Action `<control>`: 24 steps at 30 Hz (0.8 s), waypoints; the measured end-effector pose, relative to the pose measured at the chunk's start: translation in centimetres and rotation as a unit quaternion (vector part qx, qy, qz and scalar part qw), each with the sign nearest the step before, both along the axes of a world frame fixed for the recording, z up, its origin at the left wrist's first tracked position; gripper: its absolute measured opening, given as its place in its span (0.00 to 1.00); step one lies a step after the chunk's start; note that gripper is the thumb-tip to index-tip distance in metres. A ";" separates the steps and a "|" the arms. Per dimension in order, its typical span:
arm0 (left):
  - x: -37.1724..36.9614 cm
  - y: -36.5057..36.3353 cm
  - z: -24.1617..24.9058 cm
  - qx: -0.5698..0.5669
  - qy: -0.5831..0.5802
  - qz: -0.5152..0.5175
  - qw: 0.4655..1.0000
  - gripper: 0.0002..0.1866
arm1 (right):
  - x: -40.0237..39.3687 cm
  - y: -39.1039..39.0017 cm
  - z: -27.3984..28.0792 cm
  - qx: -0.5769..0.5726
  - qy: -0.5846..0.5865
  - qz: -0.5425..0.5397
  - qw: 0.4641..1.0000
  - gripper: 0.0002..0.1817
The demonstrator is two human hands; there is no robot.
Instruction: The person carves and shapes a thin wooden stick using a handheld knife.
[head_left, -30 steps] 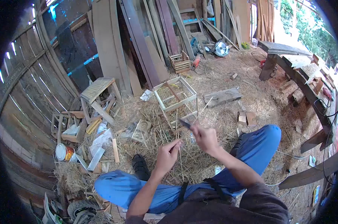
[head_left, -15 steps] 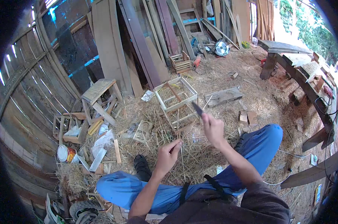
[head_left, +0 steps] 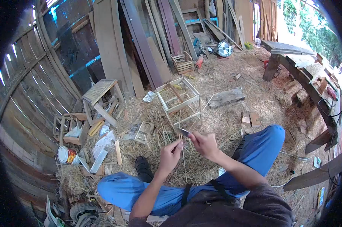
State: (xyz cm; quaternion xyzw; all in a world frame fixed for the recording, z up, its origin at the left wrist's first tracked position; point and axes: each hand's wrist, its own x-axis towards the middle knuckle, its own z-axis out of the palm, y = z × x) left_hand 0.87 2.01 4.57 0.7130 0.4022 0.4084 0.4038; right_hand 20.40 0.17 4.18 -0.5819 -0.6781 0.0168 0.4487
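My right hand (head_left: 205, 144) is closed round the handle of a knife (head_left: 183, 131), whose dark blade points left, over the lower end of a wooden frame. My left hand (head_left: 170, 154) is closed in a pinch just below the blade. A thin pale stick (head_left: 183, 150) seems to run through its fingertips, though it blends with the straw behind. Beyond both hands stands the light wooden frame (head_left: 178, 107), an open box shape of narrow slats. My two hands are close together, with the blade near the left fingertips.
Straw and shavings cover the floor. A small wooden stool (head_left: 100, 92) and scrap wood lie left, near a paint can (head_left: 64, 155). Tall boards (head_left: 114, 45) lean at the back. A workbench (head_left: 310, 81) runs along the right. A plank (head_left: 227, 97) lies beyond the frame's right side.
My right hand has come down and left with the knife, from beside the frame to just above my left fingertips. My left hand has barely moved and keeps its pinch.
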 end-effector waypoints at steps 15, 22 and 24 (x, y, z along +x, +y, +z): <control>-0.1 -0.6 1.0 -0.010 0.023 0.015 1.000 0.14 | 2.7 2.3 0.6 -0.008 0.034 -0.121 0.992 0.12; -0.1 -0.1 0.1 -0.012 0.008 -0.007 1.000 0.14 | 0.6 1.3 -0.3 0.058 -0.041 -0.011 0.997 0.11; -0.1 -0.5 0.7 -0.003 0.011 -0.017 1.000 0.14 | 1.3 2.3 0.3 0.073 0.048 -0.076 0.993 0.16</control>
